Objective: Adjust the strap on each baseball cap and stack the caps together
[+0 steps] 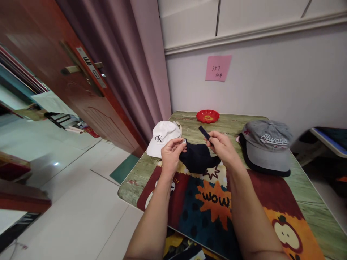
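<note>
A dark cap (pixel 197 158) hangs between my hands over the patterned mat (pixel 200 216). My left hand (pixel 173 150) is closed on the cap's edge, with a small metal buckle at the fingertips. A short dark strap (pixel 204 132) sticks up from the pinched fingers of my right hand (pixel 221 144); whether it joins the cap there is hidden by the fingers. Just left of my left hand sits a white cap (pixel 162 137) with dark letters. To the right of my right hand, a grey cap (pixel 267 144) marked "Always" rests on top of a black cap (pixel 271 171).
A red scalloped dish (pixel 208 116) stands at the back of the green wood-pattern table (pixel 184 121). Behind it, a pink note (pixel 218 68) is stuck to the wall. On the left are a purple curtain (pixel 121 54) and an open wooden door (pixel 89 97).
</note>
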Tool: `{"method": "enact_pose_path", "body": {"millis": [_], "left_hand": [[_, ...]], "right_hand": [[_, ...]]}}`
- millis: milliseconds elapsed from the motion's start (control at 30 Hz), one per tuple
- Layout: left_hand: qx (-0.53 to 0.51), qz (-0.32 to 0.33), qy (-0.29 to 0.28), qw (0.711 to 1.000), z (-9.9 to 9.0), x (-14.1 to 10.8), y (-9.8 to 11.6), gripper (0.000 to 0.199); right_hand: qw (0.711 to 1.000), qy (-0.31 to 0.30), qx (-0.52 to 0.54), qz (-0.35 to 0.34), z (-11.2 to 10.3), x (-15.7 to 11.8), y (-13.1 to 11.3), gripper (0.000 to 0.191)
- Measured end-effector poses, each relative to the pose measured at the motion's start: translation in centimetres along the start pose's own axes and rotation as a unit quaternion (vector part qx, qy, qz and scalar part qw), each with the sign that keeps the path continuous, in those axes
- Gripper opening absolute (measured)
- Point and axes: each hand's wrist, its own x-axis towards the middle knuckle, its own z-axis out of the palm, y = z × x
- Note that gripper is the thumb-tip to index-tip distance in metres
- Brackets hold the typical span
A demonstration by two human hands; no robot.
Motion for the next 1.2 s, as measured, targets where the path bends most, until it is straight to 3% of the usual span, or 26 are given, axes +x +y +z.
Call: {"method": "enact_pose_path", "body": {"millis": [167,600,900,1100,1200], "left_hand": [[-0.008,0.025,-0.03,0.999,0.1,0.1,-0.4,0.029],[0.002,0.051,-0.051,0.997,0.5,-0.2,-0.5,0.027],[0.014,0.054,-0.058,0.997,0.5,-0.2,-0.4,0.027],[0.015,0.061,-0.059,0.996,0.4,0.0,-0.6,0.028],[0.016,0.06,-0.06,0.996,0.5,0.0,-0.5,0.027]], "right_hand": [[0.995,-0.025,-0.068,-0.072,0.5,-0.3,-0.3,0.031],[0.996,-0.024,-0.072,-0.037,1.3,-0.4,-0.3,0.037],[0.995,-0.071,-0.07,-0.02,0.8,-0.5,-0.5,0.033],[0.998,-0.015,-0.043,-0.046,0.7,-0.4,-0.7,0.034],[0.997,-0.021,-0.06,-0.032,0.9,-0.4,-0.7,0.033]]}}
